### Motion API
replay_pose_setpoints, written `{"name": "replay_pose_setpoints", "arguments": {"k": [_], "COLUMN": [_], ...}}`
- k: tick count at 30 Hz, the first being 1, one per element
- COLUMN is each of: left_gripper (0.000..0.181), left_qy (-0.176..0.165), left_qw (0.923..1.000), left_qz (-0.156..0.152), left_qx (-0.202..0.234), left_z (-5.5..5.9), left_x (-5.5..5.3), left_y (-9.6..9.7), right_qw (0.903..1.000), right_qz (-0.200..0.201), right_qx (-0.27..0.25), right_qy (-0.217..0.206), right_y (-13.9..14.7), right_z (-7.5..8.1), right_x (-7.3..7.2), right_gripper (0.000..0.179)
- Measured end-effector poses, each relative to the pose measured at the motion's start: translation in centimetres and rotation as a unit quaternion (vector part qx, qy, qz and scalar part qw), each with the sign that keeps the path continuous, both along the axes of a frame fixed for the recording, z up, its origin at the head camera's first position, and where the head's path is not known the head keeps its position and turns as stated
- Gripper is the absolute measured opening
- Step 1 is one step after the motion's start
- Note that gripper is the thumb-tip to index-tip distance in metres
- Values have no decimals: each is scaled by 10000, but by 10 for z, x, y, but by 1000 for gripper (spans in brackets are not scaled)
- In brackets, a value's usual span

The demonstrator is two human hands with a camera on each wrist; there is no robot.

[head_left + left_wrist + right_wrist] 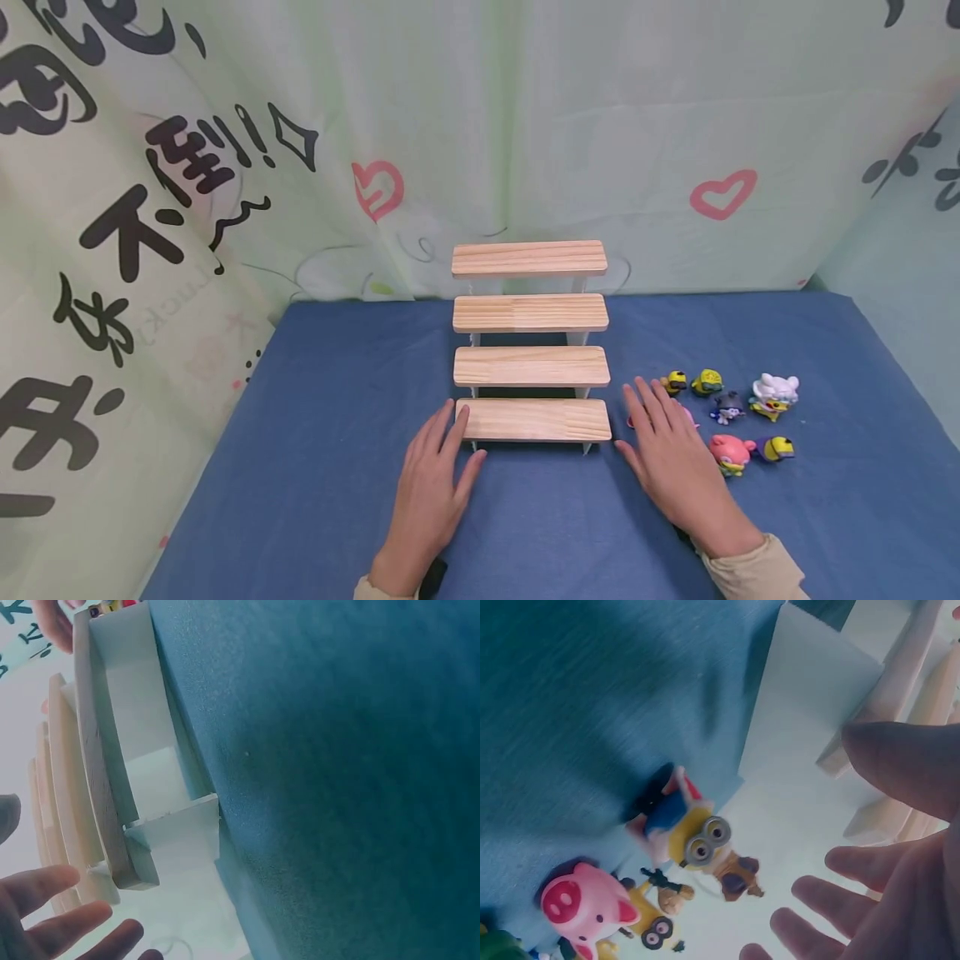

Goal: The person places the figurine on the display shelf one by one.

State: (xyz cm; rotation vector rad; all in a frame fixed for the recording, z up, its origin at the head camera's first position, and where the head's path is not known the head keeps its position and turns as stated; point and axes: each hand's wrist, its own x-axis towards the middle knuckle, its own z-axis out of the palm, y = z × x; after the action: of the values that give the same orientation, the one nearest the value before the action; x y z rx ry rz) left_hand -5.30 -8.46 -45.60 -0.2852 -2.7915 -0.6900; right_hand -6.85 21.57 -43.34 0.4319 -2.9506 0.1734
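Note:
A four-step wooden display stand [534, 367] with pale slats and white side panels stands at the middle back of the table. My left hand [427, 492] is at the left end of its lowest step, fingers straight, with the fingertips overlapping that end. To the right of the stand, my right hand [678, 471] reaches forward with its fingers extended and nothing in its grasp. It partly hides a pink figure lying beneath it. In the right wrist view, a goggled yellow figure [697, 840] and a pink pig-headed figure [581, 904] show near the stand's side.
Right of my right hand lie several small toy figures: a white-hooded one [774, 393], a pink one [731, 452], a grey one [727, 407] and yellow ones. A blue cloth [300, 500] covers the table. A printed curtain [600, 125] hangs behind.

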Motion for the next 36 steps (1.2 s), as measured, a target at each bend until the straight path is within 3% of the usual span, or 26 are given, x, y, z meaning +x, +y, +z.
{"name": "replay_pose_setpoints", "arguments": {"k": [7, 15, 23, 36], "left_gripper": [55, 48, 43, 40], "left_qy": [93, -4, -209, -456], "left_qw": [9989, 9947, 9872, 9692], "left_qz": [95, 180, 387, 461], "left_qx": [458, 1014, 1530, 2378], "left_z": [-2, -2, -5, -10], "left_x": [-3, -5, -9, -19], "left_y": [-2, -3, -5, -4], "right_qw": [9999, 9994, 9992, 9986], "right_qz": [35, -26, 49, 81], "right_qx": [-142, -218, -241, -278], "right_qy": [77, -273, -310, -436], "right_y": [7, 14, 18, 22], "right_z": [-2, -2, -2, -3], "right_x": [-6, -11, -13, -16], "right_gripper": [79, 73, 68, 59]}}
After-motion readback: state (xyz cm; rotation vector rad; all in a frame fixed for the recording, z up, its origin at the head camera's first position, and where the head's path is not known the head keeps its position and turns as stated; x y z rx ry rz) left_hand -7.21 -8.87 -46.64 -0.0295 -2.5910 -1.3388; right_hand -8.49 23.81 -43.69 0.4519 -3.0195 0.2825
